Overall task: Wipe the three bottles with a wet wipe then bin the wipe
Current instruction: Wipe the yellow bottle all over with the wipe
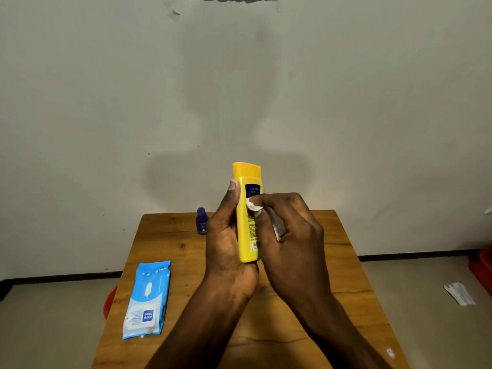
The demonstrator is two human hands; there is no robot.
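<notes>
Nearest me, my left hand (pixel 229 243) grips the smooth yellow plastic bottle (pixel 249 225) upright above the grained wooden table (pixel 332 275); my right hand (pixel 290 235) pinches a crumpled white wipe (pixel 253 205) against its label. A soft blue wipes pack (pixel 147 299) lies left, a small purple bottle (pixel 201 221) behind.

1. The bottle (pixel 247 222) is bright yellow with an orange-yellow cap, a dark blue label patch and small dark print; the wipe (pixel 253 205) pressed on it is white.
2. The small bottle (pixel 201 221) is deep violet-blue.
3. The wipes pack (pixel 147 299) is light blue and white with a dark blue logo square.
4. The table (pixel 346 262) is honey-brown wood with darker grain streaks; the wall (pixel 106 102) is pale grey-white; an object (pixel 109 302) beside the table is red.
</notes>
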